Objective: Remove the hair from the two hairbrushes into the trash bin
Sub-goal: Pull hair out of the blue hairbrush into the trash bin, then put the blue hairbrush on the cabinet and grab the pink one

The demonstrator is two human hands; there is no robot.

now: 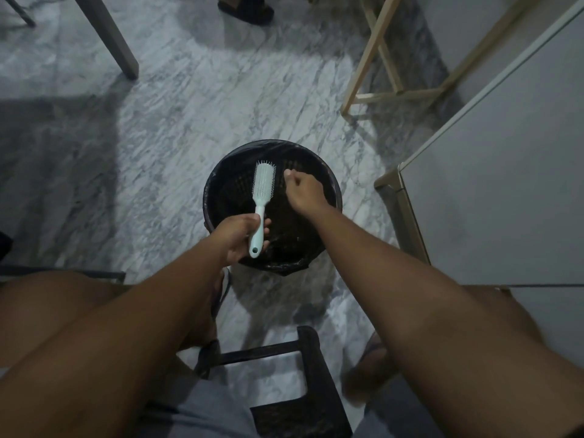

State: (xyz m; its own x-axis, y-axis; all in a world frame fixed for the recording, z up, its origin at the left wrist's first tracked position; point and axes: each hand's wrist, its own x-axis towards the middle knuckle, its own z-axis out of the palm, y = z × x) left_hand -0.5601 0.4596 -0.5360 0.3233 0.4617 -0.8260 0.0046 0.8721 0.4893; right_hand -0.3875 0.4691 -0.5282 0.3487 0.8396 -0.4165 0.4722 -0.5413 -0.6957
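Marble floor (189, 105), one bin (218, 178), one hairbrush (263, 188)

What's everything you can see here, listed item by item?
hairbrush: one, pale mint, over the bin, handle in left hand
trash bin: one, black with black liner, on floor, centre
floor: grey-white marble
table leg: one, grey, upper left
wooden frame: one, pale, upper right
cabinet: one, white, right
stool: one, dark, bottom centre
sandalled foot: one, another person's, top edge
left hand: grips brush handle
right hand: fingers curled, over the bin
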